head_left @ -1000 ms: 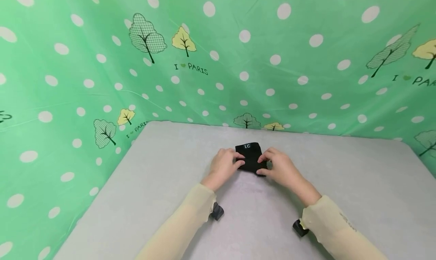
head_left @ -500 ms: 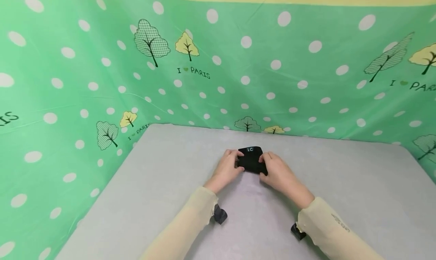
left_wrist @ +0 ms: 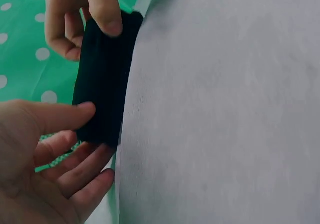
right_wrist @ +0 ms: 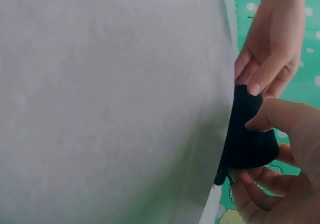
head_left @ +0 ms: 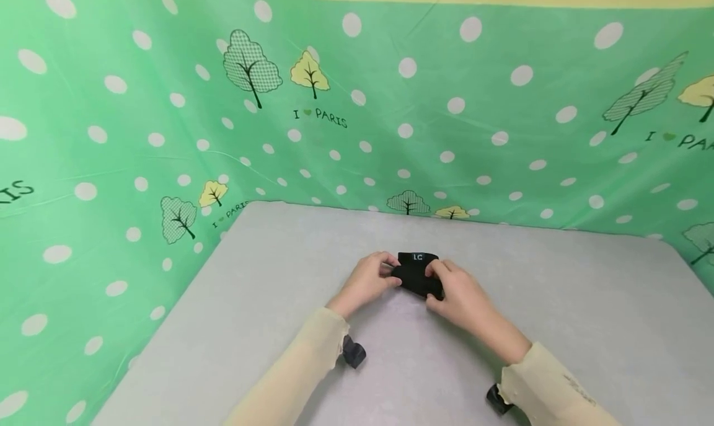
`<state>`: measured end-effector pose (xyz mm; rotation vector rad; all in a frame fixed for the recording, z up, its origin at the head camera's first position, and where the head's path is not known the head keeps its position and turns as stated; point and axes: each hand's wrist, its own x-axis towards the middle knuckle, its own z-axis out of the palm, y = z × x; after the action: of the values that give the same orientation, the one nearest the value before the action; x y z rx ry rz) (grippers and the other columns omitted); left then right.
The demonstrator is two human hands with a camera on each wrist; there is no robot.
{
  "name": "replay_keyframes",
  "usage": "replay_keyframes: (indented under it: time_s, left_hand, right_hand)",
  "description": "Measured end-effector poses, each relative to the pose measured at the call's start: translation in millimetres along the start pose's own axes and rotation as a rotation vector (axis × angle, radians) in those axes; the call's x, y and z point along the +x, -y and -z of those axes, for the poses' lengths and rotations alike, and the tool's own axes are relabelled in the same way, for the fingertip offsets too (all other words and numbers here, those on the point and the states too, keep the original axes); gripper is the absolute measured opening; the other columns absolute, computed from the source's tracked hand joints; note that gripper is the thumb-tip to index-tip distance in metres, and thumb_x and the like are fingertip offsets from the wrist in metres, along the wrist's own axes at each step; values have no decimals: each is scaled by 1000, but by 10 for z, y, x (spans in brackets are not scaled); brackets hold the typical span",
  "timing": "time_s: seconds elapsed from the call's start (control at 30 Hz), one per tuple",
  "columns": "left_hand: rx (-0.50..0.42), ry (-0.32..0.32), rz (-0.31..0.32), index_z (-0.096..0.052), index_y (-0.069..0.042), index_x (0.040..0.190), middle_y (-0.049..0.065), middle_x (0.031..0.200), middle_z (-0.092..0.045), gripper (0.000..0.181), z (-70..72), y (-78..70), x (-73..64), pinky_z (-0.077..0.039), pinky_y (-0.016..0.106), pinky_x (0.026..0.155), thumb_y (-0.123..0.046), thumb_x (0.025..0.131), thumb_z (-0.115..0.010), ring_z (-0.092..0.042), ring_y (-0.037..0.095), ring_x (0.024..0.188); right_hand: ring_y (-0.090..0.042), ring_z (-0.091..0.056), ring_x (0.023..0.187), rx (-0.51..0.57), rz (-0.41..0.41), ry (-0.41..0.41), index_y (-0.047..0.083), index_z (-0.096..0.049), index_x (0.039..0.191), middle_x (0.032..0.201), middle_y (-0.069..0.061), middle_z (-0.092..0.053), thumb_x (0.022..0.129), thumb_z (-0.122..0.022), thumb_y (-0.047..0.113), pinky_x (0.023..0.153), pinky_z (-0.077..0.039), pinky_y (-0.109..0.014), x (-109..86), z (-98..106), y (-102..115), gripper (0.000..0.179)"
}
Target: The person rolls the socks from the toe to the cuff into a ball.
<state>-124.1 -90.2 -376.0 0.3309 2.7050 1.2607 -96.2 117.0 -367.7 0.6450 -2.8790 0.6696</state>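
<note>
A black folded cloth piece (head_left: 417, 276) with a small "LC" label along its far edge is between my hands in the head view. My left hand (head_left: 368, 279) holds its left edge, and in the left wrist view the thumb (left_wrist: 75, 115) lies on top with fingers beneath. My right hand (head_left: 460, 292) pinches the right side. From the right wrist, the cloth (right_wrist: 247, 134) bends in a curve, with the right thumb (right_wrist: 265, 119) on its face and fingertips at its lower edge.
A grey table (head_left: 268, 277) lies under the hands. Green dotted fabric printed with trees (head_left: 418, 103) hangs behind it and along the left. Black wrist straps (head_left: 354, 352) sit at both pale sleeve cuffs.
The cloth has come a little closer to me and right, and its near edge slants down to the right. My right fingers have curled further over its side.
</note>
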Motion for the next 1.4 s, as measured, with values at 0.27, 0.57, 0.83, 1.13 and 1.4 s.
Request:
replay_keyframes:
  time_s: [0.27,0.57,0.83,1.13,1.4]
  left_hand:
    - [-16,38,-19,-64,-14,123,11,132,-60,34,18,3,-10,-57,32,87,-15,90,-74,-70,25,108]
    - [-40,45,-11,-69,-14,118,11,130,-64,30,34,8,-15,-57,31,85,-12,88,-75,-70,26,110]
    - [75,-53,67,-77,-16,107,2,110,-76,24,8,6,33,-53,29,82,-30,88,-76,-69,16,94]
    - [314,-88,3,-71,-20,115,1,125,-66,27,-45,-127,59,-50,39,100,-29,90,-74,-62,23,115]
    - [482,-104,-108,-75,-26,112,-7,122,-69,26,-38,-184,46,-50,36,98,-25,86,-78,-62,21,114]
  right_hand:
    - [-26,-66,86,-9,22,33,9,-63,107,97,-10,-65,80,-76,12,76,-57,-44,-29,51,26,30]
    - [-14,-57,77,98,3,122,10,-66,110,98,-8,-66,85,-72,11,68,-50,-31,34,67,-94,26]
    - [-13,-57,75,170,-79,173,5,-68,118,97,-8,-70,95,-64,13,67,-48,-32,100,95,-180,24]
    - [-17,-57,70,151,-139,158,8,-61,114,85,-9,-68,97,-61,11,64,-47,-33,182,83,-193,17]
    - [-22,-62,80,182,-129,97,7,-69,109,94,-11,-66,94,-66,8,70,-53,-37,243,99,-252,15]
